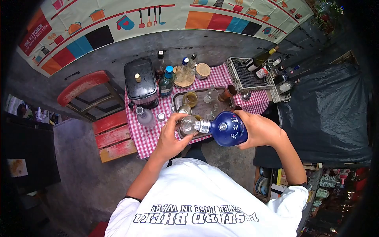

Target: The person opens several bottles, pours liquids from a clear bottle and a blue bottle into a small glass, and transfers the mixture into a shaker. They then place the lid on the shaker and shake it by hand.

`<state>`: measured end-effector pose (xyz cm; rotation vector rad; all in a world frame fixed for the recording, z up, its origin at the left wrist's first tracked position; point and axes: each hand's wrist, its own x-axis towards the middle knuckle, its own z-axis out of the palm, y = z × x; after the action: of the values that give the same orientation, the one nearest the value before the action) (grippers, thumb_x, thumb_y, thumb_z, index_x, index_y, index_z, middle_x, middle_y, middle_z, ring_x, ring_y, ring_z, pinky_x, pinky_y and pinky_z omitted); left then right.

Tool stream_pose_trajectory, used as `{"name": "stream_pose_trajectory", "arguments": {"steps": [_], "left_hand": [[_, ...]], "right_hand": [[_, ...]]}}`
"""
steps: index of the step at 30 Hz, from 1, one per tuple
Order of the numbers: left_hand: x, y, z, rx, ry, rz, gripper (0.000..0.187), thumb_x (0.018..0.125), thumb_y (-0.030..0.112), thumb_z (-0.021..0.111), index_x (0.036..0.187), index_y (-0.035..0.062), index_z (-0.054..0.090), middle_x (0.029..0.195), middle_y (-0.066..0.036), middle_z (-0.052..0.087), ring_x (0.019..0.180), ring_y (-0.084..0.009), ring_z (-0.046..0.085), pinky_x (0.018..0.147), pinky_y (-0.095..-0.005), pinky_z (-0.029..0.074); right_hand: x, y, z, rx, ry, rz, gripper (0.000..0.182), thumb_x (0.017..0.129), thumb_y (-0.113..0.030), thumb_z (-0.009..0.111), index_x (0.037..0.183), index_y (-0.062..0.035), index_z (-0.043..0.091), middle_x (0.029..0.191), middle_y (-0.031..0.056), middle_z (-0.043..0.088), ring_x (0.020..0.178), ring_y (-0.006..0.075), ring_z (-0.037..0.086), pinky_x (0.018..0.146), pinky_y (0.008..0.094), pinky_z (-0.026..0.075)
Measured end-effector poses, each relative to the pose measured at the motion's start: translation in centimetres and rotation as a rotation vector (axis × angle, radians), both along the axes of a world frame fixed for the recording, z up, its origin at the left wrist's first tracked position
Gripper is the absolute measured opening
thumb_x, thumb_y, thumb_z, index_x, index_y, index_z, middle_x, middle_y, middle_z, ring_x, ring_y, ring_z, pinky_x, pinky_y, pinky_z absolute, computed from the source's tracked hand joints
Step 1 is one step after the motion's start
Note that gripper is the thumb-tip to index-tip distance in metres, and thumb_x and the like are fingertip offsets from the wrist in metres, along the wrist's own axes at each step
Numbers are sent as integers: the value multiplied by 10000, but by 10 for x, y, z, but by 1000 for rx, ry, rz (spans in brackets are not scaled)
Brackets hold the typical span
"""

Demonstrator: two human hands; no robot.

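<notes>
My left hand point(170, 138) is closed around a small clear glass point(187, 124), which is tipped toward the right. My right hand point(263, 131) grips a round blue bottle point(229, 134) with white characters by its body. The bottle lies nearly sideways, and its silvery neck point(203, 126) meets the glass's mouth in this view. Both are held over the near edge of a metal tray point(202, 110). On that tray stand a glass of yellowish liquid point(190, 99), a brown tumbler point(227, 93) and several clear glass pieces. A frosted bottle point(145, 117) and a small cap point(161, 117) sit left of my left hand.
A checked tablecloth point(139, 136) covers the table. At its back left stand a black lidded container point(140, 81) and a blue-capped bottle point(167, 82). Bottles rest in a wire basket point(241, 68) at back right. A red wooden chair point(112, 132) is to the left, black sheeting point(327, 114) to the right.
</notes>
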<state>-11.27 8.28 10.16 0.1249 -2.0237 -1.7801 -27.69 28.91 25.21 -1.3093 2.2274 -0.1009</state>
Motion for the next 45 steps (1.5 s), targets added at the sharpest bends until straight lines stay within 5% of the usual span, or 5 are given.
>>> {"name": "stream_pose_trajectory", "arguments": {"steps": [11,14,28,30,45], "left_hand": [[-1,-2,2,16,-9,-12,555,741,-11,772,1216,-4,485,1148,-117,576,1074,-190,608,967,-337,504],[-1,-3,5,-9,27,21,565,743,36,785,1222,5,488,1093,-134,606,1023,-225,642,873,-333,536],[-11,3,20,135,-22,30,612,729,-36,791,1239,16,457,1188,-109,565,1136,-173,573,995,-310,459],[-16,7,13,167,-31,78,609,731,-43,787,1239,19,455,1188,-110,566,1133,-170,575,997,-306,457],[-53,64,-93,347,-164,488,568,741,-58,759,1196,19,429,1170,-117,562,1115,-171,579,985,-309,479]], "right_hand": [[-1,0,-4,-17,-23,-19,830,597,-281,827,1257,56,454,1078,246,640,958,366,678,836,405,570],[0,3,-10,-77,-50,-35,849,588,-273,831,1273,54,449,1083,243,642,963,369,677,841,406,566],[-16,27,-87,-498,-332,-270,969,492,-246,884,1334,-27,458,1160,171,643,1076,304,651,944,389,512],[-25,33,-97,-594,-309,-340,963,457,-231,882,1308,-17,485,1109,135,665,1023,247,663,930,368,507],[-97,71,-156,-731,-330,-423,973,441,-201,934,1286,-7,493,1142,154,663,1060,268,655,932,391,512]]}}
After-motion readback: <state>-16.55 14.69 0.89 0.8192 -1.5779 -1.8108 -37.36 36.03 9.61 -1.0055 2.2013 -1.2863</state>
